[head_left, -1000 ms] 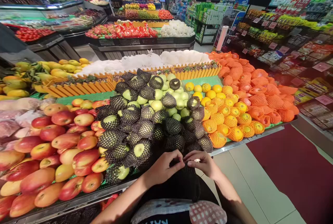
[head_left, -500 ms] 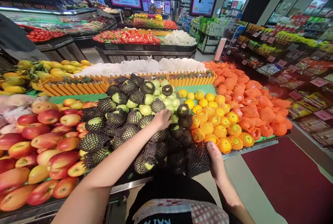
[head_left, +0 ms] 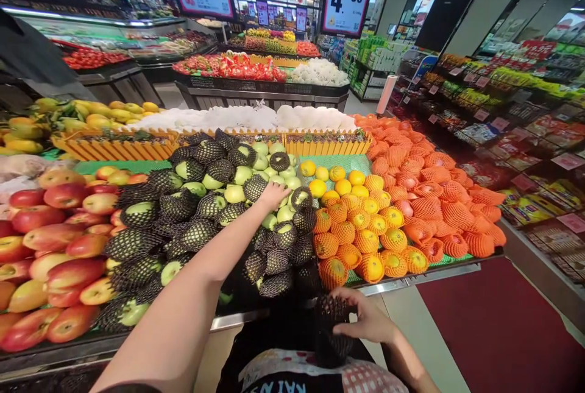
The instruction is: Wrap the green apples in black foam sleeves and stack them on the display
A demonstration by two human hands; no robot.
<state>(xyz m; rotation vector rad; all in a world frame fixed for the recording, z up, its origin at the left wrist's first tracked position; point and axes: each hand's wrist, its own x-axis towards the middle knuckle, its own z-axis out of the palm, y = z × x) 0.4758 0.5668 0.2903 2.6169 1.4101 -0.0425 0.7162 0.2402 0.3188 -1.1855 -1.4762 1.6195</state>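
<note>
Locate green apples (head_left: 293,183) at frame centre, beside left hand (head_left: 274,194) (grip unclear), up-left of right hand (head_left: 365,318) holding black foam net (head_left: 326,314)

The net (head_left: 329,338) in the right fingers (head_left: 351,295) is black mesh; apples (head_left: 285,214) around the left fingers (head_left: 276,188) are pale green.
</note>
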